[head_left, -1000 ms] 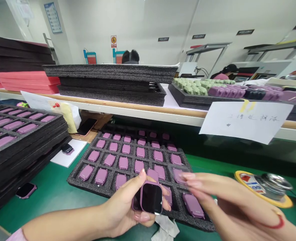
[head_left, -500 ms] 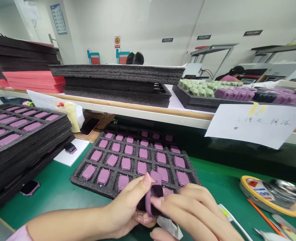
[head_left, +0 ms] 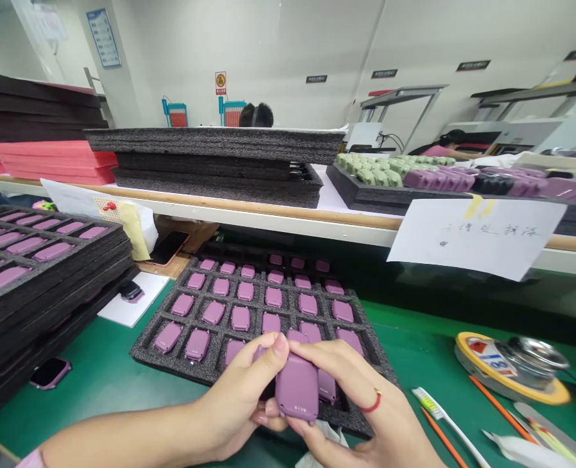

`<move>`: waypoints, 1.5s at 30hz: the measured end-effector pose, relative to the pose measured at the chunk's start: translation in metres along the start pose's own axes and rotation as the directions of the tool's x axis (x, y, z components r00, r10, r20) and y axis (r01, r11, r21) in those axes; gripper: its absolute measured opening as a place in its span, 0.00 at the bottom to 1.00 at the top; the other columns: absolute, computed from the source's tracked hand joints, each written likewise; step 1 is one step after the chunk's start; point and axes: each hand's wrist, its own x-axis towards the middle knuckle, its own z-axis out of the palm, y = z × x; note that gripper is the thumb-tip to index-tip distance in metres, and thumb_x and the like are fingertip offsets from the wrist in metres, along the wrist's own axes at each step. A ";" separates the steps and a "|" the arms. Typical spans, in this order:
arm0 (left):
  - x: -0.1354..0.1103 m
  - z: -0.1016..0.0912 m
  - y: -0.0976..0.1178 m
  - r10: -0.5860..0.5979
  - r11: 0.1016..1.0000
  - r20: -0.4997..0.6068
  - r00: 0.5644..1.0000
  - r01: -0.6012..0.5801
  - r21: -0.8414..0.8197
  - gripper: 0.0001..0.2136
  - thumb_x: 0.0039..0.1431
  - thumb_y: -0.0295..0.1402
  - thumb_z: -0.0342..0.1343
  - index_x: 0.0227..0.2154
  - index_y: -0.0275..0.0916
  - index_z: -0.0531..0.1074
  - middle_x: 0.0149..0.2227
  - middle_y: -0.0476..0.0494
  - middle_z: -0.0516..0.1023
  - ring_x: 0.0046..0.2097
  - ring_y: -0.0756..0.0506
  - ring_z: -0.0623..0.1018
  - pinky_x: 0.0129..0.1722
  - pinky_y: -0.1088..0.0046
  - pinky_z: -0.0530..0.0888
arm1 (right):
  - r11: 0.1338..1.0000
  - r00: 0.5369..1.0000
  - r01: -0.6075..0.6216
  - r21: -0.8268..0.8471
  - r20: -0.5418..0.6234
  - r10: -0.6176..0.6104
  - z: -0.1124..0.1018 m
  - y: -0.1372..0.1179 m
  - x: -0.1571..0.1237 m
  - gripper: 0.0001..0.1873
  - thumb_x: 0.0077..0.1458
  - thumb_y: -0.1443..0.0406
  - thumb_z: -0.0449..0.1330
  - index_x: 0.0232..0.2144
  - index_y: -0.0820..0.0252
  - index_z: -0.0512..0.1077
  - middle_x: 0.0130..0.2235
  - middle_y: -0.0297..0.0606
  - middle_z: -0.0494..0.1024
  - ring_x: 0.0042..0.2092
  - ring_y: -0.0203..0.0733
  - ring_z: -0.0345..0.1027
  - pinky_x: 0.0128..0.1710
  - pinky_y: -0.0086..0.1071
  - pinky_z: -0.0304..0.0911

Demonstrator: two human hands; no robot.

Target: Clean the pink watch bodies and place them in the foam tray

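Bearings are taken from the held watch, with 12 pointing away from the wearer.

A purple watch is held with its back toward the wearer, over the near edge of the foam tray. It is gripped by the left hand, thumb on the 9 o'clock side; its far and near ends are pinched between the fingers and thumb of the right hand. The edge hold is judged to be for steadiness, the back being left largely uncovered. Whether a second piece is tucked in the left palm cannot be told.

Toward 11, purple cases are seated in separate pockets, presumably so that rubbing is avoided.

Surface: green bench; a loose watch is laid screen up at 9, and a toothbrush just past 3. Trays are stacked at 10.

Room: the shelf at 12 is loaded with black foam slabs; a handwritten sheet is hung at 2. Beyond, a co-worker's head is partly hidden.
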 end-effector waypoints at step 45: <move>0.011 -0.006 -0.004 -0.076 0.969 0.076 0.994 0.092 -0.228 0.22 0.54 0.50 0.66 0.38 0.34 0.74 0.27 0.51 0.69 0.22 0.58 0.62 0.21 0.82 0.52 | 0.993 0.996 0.056 -0.102 -0.069 -0.064 0.005 -0.003 0.004 0.06 0.60 0.67 0.63 0.30 0.56 0.74 0.42 0.43 0.79 0.46 0.45 0.77 0.43 0.35 0.75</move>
